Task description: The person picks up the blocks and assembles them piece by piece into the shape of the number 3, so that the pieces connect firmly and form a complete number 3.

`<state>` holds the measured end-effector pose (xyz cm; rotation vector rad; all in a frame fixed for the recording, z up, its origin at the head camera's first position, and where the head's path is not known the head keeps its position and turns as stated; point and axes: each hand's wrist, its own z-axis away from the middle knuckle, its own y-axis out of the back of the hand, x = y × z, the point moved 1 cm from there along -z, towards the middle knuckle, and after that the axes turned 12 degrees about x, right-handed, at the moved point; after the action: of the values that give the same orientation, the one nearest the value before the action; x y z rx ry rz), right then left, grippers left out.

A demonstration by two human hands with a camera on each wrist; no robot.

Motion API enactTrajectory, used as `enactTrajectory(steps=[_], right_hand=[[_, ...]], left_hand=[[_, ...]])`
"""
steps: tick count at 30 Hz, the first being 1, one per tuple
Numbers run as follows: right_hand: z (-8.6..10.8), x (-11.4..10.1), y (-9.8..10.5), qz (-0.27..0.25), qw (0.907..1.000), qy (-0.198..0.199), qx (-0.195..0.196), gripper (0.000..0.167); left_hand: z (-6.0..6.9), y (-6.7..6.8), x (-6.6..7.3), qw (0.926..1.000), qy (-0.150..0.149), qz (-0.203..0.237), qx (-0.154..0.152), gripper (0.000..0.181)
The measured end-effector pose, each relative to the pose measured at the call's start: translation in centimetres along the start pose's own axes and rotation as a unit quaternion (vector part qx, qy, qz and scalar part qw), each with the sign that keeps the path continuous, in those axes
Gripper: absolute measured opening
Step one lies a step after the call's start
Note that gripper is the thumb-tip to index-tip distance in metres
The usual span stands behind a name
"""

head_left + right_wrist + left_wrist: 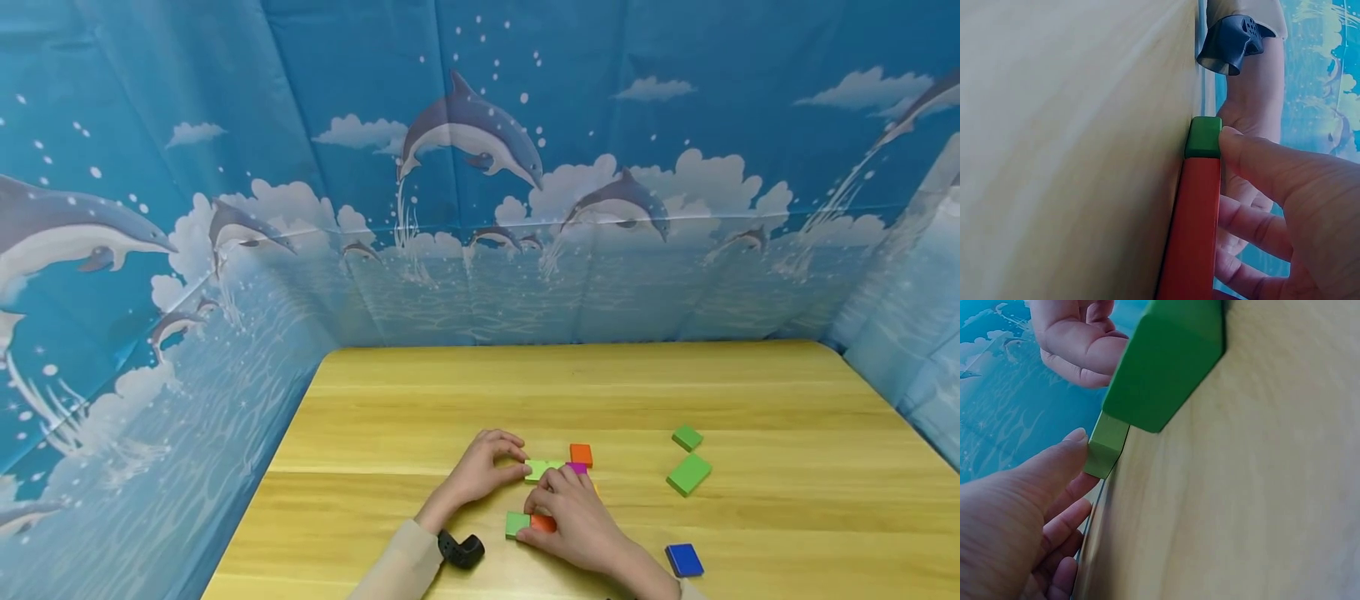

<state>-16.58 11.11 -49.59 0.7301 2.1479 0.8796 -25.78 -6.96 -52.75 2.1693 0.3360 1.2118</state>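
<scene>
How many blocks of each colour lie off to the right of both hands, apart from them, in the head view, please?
Green blocks: 2
Blue block: 1
Total: 3

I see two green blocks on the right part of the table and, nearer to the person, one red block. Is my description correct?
Not quite: the head view shows a blue block there, not a red one. The larger green block and smaller green block are placed as you say.
</scene>
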Motion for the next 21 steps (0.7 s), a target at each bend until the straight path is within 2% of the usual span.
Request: enactTrajectory(steps=[21], right_hand=[[-0.10, -0.21, -0.08, 0.008, 0.9999, -0.007, -0.008, 0.028]], left_hand=[[0.15, 0.03, 0.31, 1.0000, -0.005, 0.005, 0.005, 0.020]])
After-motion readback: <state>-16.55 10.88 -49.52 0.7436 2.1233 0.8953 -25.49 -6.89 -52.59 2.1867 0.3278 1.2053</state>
